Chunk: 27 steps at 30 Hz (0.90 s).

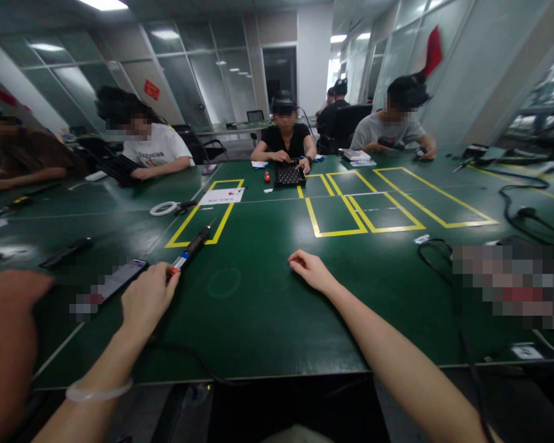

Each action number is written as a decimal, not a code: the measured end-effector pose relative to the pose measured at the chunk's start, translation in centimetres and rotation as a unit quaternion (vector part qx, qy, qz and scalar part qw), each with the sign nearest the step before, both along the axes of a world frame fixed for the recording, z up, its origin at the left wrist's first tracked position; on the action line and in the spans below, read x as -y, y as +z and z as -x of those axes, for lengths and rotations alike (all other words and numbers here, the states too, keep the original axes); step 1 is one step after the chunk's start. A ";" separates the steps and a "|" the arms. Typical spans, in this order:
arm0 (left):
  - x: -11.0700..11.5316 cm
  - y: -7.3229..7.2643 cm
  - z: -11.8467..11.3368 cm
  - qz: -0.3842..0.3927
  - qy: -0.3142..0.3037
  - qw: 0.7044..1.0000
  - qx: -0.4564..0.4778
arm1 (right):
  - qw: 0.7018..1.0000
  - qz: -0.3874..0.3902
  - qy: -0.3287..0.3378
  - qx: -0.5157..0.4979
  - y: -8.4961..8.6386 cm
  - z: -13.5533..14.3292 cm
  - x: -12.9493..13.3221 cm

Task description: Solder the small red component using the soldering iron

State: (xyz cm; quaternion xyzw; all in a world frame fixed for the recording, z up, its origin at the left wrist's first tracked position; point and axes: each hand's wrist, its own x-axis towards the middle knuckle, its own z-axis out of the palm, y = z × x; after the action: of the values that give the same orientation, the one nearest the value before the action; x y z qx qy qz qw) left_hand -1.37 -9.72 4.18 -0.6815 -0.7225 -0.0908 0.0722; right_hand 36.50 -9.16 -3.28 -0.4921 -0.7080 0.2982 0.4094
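Note:
My left hand (150, 292) is wrapped round the rear part of a dark electric screwdriver (195, 243), whose thin bit points forward and to the right over a yellow-taped rectangle. A phone (120, 280) lies just left of this hand. On the green table (263, 332), near its middle, rests my right hand (310, 269); its fingers are curled together, and whether anything is between them is hidden. A faint ring mark shows on the tabletop between the two hands.
Across the table a person handles a black tray (290, 175) beside a small red object (266, 176). A white sheet (221, 195) and a coiled white cable (163, 208) lie ahead. Black cables (508, 197) run along the right. Someone's arm (9, 344) is at far left.

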 end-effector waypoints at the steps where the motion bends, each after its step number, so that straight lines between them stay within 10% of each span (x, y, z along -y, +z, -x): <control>1: -0.2 0.2 -0.8 -0.008 -0.014 1.000 0.026 | 1.000 -0.001 0.000 0.000 0.0 0.0 0.0; 7: -2.1 0.5 -10.3 0.065 -0.245 0.904 0.343 | 0.999 0.011 0.018 -0.041 -0.3 0.0 -0.3; 13: -3.7 -2.1 -18.4 0.112 -0.293 0.815 0.487 | 0.982 0.051 0.076 -0.162 -0.4 0.2 -0.5; 27: -3.0 -4.5 -20.1 0.148 -0.296 0.760 0.559 | 0.983 0.015 0.051 -0.176 -0.6 0.2 -0.9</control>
State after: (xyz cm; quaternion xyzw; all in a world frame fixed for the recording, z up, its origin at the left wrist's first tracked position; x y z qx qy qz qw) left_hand 18.71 -6.75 -0.35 -0.6919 -0.4013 -0.3643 -0.4770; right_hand 36.33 -8.30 -3.92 -0.4013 -0.6446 0.4114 0.5042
